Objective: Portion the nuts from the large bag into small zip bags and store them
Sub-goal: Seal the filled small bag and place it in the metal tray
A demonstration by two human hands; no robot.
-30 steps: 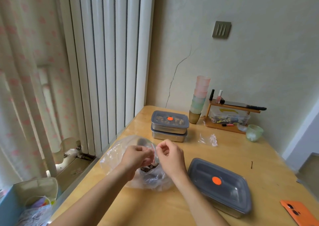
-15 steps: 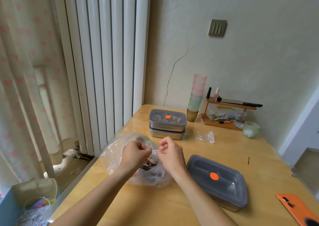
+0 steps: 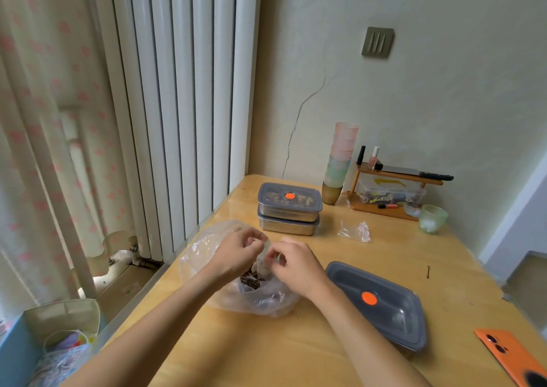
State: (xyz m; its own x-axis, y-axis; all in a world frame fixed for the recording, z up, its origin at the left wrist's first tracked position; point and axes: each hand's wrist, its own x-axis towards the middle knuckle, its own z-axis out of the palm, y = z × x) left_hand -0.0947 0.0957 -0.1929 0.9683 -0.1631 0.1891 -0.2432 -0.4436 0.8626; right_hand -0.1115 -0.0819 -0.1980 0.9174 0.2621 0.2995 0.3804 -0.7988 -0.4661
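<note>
The left hand point(image 3: 236, 250) and right hand point(image 3: 293, 264) pinch the small zip bag point(image 3: 267, 259) between them, limp, light, probably slippery, and likely best held by its stiffer zip edge.

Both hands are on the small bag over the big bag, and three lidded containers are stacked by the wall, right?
No. The head view shows only two stacked containers by the wall; the third container lies apart. The left hand and right hand do pinch the small bag.

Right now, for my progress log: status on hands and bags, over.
Left hand and right hand pinch small clear bag. Held over large bag, nuts inside. Lidded container near right wrist, not blocking.
</note>
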